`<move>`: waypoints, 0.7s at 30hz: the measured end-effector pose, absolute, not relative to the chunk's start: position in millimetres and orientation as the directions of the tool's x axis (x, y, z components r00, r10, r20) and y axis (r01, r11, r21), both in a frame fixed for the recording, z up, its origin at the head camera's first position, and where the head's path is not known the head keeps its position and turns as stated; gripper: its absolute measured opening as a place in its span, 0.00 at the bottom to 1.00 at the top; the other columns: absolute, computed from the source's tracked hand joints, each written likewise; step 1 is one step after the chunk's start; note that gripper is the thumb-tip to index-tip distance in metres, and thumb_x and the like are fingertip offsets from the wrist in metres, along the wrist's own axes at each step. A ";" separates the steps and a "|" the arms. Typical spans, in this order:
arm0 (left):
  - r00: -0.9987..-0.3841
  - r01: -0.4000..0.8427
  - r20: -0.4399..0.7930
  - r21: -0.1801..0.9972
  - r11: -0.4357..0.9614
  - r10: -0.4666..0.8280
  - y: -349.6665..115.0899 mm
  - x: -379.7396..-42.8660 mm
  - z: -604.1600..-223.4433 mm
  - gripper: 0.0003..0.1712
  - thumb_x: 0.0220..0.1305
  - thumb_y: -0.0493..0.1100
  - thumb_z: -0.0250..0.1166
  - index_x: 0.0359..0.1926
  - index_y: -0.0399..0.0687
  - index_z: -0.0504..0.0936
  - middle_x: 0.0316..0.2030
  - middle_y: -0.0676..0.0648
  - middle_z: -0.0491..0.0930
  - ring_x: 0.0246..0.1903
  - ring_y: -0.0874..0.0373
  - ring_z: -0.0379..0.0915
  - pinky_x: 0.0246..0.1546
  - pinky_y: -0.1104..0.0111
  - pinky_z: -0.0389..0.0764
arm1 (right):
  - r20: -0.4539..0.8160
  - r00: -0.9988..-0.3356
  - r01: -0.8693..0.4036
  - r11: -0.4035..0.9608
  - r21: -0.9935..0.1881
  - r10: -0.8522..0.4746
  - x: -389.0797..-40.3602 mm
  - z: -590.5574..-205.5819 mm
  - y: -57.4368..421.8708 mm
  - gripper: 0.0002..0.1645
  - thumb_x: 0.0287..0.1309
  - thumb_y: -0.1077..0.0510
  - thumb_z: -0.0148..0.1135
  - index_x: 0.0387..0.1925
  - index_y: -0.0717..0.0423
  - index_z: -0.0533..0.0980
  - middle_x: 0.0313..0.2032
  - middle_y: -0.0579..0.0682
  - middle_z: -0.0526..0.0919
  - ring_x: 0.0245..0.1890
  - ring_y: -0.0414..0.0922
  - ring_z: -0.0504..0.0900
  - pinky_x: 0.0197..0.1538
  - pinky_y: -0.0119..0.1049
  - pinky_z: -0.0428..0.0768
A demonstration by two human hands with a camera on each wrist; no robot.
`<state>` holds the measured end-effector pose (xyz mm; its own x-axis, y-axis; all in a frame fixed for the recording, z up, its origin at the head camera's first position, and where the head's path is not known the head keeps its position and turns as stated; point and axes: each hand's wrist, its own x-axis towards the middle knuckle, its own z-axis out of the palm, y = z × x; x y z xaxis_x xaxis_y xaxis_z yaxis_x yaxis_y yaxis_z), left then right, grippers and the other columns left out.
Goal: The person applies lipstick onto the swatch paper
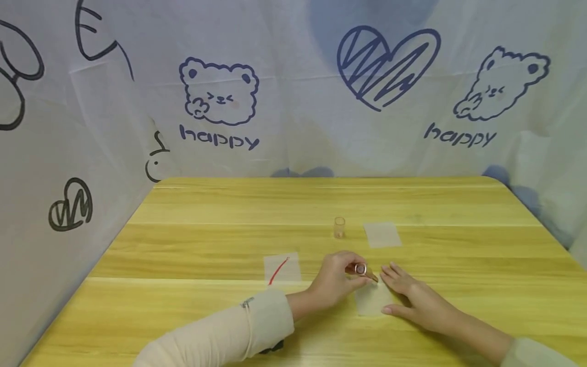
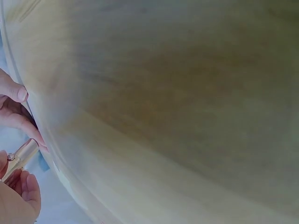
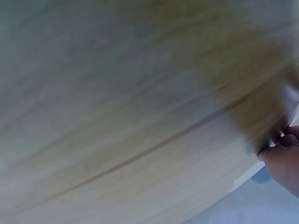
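Note:
My left hand grips a lipstick with a shiny tube, its round base tilted up and its far end low over a small white paper square. In the left wrist view, the same lipstick shows between the fingers at the left edge. Fingers spread, my right hand lies at the right side of that square, fingertips and thumb at its edge. Past my left hand stands a clear cap.
To the left lies another white paper square with a red stroke across it. A third, unmarked paper square is farther back on the wooden table. A printed cloth hangs behind the table.

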<state>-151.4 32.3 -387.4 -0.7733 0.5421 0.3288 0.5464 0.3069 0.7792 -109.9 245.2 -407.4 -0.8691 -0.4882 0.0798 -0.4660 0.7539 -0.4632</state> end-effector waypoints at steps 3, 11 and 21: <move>-0.774 0.546 0.327 0.778 0.310 0.543 32.7 -151.0 -387.1 0.12 0.52 0.33 0.68 0.39 0.32 0.80 0.33 0.42 0.82 0.33 0.60 0.78 0.37 0.81 0.80 | 0.081 -0.868 -0.468 0.754 -0.462 -0.490 -110.7 -407.3 245.4 0.43 0.53 0.42 0.61 0.59 0.71 0.66 0.62 0.68 0.64 0.63 0.68 0.58 0.59 0.60 0.63; -0.771 0.557 0.326 0.761 0.332 0.547 35.5 -150.9 -387.8 0.11 0.52 0.34 0.68 0.38 0.34 0.81 0.33 0.43 0.81 0.32 0.62 0.77 0.37 0.80 0.80 | 0.064 -0.874 -0.456 0.766 -0.453 -0.482 -111.1 -407.6 245.3 0.43 0.53 0.41 0.61 0.59 0.70 0.66 0.62 0.67 0.64 0.64 0.67 0.59 0.60 0.58 0.63; -0.772 0.559 0.315 0.749 0.356 0.552 40.7 -151.4 -390.9 0.11 0.51 0.34 0.70 0.36 0.36 0.81 0.33 0.44 0.81 0.33 0.64 0.76 0.37 0.84 0.77 | 0.086 -0.868 -0.475 0.765 -0.435 -0.489 -110.5 -407.8 244.7 0.43 0.53 0.42 0.62 0.59 0.70 0.67 0.62 0.67 0.65 0.63 0.66 0.60 0.60 0.57 0.64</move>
<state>-151.4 40.7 -390.9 -0.7724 0.5515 0.3149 0.5592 0.3556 0.7489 -110.5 244.7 -407.8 -0.8679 -0.4893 0.0861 -0.4746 0.7653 -0.4348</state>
